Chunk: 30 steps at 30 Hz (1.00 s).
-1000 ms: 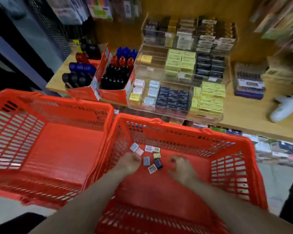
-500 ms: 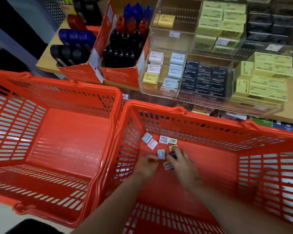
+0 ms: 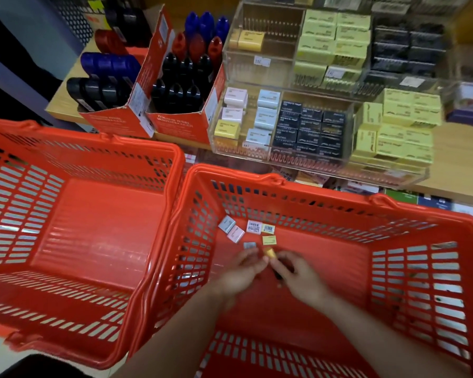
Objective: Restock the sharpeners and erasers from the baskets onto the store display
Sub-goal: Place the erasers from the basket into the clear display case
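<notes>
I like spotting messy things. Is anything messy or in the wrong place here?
A little. A few small erasers lie scattered, some face down with barcodes up, on the floor of the right basket instead of in the clear display case. The left basket holds nothing. The hands are blurred, so I cannot tell what they hold.

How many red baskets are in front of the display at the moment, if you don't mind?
2. The left basket stands beside the right basket, walls touching, below the display shelf. Both hands reach into the right one.
</notes>
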Tool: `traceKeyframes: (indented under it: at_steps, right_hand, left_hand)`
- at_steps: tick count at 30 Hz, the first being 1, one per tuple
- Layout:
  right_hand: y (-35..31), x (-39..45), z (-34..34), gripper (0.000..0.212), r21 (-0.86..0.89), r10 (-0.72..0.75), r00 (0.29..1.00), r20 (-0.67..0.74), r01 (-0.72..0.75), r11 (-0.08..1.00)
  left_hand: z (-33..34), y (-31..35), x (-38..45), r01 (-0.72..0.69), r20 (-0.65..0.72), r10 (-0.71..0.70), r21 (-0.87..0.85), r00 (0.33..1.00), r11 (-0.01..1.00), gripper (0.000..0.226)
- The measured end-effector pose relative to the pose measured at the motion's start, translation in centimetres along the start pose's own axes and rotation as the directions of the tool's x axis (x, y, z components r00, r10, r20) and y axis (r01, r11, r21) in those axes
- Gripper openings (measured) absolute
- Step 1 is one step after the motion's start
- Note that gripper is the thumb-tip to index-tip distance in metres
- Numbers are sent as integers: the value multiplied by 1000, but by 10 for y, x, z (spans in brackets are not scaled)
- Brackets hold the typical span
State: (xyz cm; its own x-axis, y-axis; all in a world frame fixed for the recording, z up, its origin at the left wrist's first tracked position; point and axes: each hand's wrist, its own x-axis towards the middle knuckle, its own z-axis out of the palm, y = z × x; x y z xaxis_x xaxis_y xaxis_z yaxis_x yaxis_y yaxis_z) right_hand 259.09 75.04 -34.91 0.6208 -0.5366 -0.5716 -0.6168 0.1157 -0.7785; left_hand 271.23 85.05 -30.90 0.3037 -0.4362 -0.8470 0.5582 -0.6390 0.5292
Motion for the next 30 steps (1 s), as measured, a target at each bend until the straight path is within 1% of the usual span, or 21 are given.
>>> traceKeyframes:
  at_steps: [2,3,4,6,8,10,11,13,15,17,19,20,23,24,26,28,30]
  right_hand:
    - [-23,-8,-1,17,235,48,990,132,-78,969]
    - [-32,-11,-3,20,317,59,983,171,-112,942]
    - [-42,-14,-7,22,382,68,979,193,-139,914]
    - [-59,-20,-18,22,454,73,976,204,-161,876]
    - [-76,-28,-31,20,558,77,978,194,-175,811]
    - [-92,-40,-46,22,679,98,980,172,-190,709]
    - [-100,-48,-54,24,724,101,981,165,-190,663]
    - [-116,-65,-68,26,778,73,981,177,-185,601]
    - [-131,-83,-77,27,797,30,980,195,-176,578]
    - [-146,-99,-84,27,790,-19,982,188,-140,597]
    - [-160,-114,-91,27,752,-66,984,167,-84,654]
    - [-166,-120,-94,27,724,-90,985,149,-46,688]
    - [-185,-132,-105,27,612,-147,989,17,106,784]
    - [-191,-134,-110,28,573,-158,987,-44,154,805]
    - [-202,-133,-123,32,538,-169,975,-144,220,814]
    - [-213,-131,-141,32,560,-150,968,-202,240,793]
    - [-223,-124,-165,26,575,-132,957,-258,262,775]
  left_hand:
    - [1,12,-6,-72,118,78,-58,990,996,29]
    - [1,17,-7,-98,142,109,-77,984,992,29]
    - [1,22,-8,-135,148,143,-58,979,989,27]
    - [4,35,-15,-188,125,189,-16,974,982,23]
    - [8,50,-26,-215,102,223,-83,969,973,22]
    - [10,66,-40,-235,69,251,-184,966,955,19]
    - [10,74,-48,-256,64,273,-199,960,946,18]
    - [9,91,-70,-301,92,320,-177,943,937,14]
    - [6,105,-95,-332,121,342,-96,932,939,13]
    - [4,118,-120,-337,156,337,-26,929,941,12]
    - [2,131,-141,-358,168,345,52,923,932,12]
    - [0,137,-148,-390,175,371,95,912,916,15]
    - [2,155,-160,-503,209,464,212,861,837,21]
    - [5,161,-164,-531,212,491,228,845,816,20]
    - [15,174,-167,-569,201,535,188,820,801,15]
    - [27,189,-169,-604,183,580,132,794,786,12]
    - [38,206,-165,-623,151,608,89,780,777,14]
